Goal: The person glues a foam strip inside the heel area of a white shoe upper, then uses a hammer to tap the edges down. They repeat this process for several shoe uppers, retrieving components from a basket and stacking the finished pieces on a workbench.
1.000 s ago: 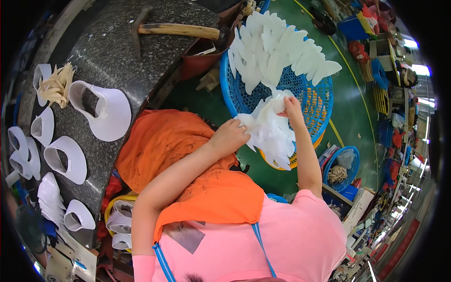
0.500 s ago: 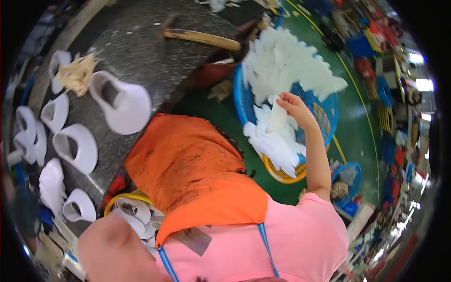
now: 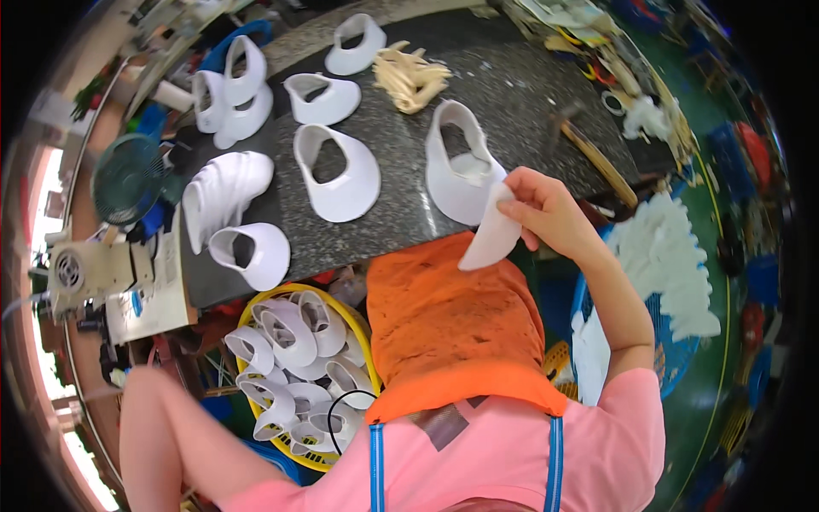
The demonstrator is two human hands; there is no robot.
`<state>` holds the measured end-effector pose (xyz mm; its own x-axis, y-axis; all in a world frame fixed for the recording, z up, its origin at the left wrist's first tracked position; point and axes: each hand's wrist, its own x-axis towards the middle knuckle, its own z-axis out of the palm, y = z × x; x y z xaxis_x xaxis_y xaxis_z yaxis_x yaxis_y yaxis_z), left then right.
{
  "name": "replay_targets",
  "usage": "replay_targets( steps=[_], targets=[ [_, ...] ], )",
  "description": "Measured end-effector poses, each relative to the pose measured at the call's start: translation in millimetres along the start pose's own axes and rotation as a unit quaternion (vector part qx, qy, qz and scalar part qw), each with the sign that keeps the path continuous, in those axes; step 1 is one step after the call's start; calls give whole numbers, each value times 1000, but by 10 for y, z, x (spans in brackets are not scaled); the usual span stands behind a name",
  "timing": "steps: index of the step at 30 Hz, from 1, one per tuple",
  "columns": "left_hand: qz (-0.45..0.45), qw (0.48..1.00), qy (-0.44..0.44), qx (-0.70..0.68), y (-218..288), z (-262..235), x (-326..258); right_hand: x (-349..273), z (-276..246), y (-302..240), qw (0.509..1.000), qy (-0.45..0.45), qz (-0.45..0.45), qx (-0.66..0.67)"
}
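Holding a thin white leaf-shaped piece [image 3: 489,241] by its upper end in the right hand [image 3: 551,213], with the thumb pressed toward the index finger and the other fingers loosely curled; in those fingertips, with the tip slanting down and left in front of the orange apron [image 3: 456,320]. Cannot tell the state of the left fingers, out of view beyond the bent left arm [image 3: 153,410], well to the lower left of the right fingers. Just left of the right fingertips, partly behind the held piece, a white shoe upper [image 3: 461,189] on the dark speckled stone tabletop [image 3: 399,183]; cannot tell contact between upper and piece. Farther left of the fingers, more white shoe uppers [image 3: 351,189] spread along the tabletop, and a nested white stack [image 3: 226,189] near its left end. Up and left of the fingers, a heap of tan strips [image 3: 411,78]; up and right, a hammer [image 3: 599,162] with a wooden handle. Below and right of the fingers, beside the forearm, a blue plastic basket [image 3: 678,354] under overlapping white pieces [image 3: 670,247]. Well below and left of the fingers, a yellow basket [image 3: 365,335] full of jumbled white uppers [image 3: 290,337].
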<state>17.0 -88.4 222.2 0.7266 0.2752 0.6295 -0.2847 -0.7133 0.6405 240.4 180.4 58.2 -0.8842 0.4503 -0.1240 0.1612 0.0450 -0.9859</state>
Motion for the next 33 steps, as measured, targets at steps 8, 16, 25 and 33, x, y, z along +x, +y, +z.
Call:
replay_targets(
  steps=[8, 16, 25, 33],
  targets=[
    [-423, 809, 350, 207, -1498, 176, -470, -278, 159, 280, 986, 14, -38, 162],
    [-510, 704, 492, 45, -2423, 37, -702, 62, 182, 522, 950, 226, -128, -174],
    [-515, 789, 308, 131, -2383, -54, -948, -45, 101, 598, 900, 118, -236, -347],
    [-503, 820, 209, 176, -2324, -10, -993, -141, 291, 581, 828, 82, -280, -479]
  ],
)
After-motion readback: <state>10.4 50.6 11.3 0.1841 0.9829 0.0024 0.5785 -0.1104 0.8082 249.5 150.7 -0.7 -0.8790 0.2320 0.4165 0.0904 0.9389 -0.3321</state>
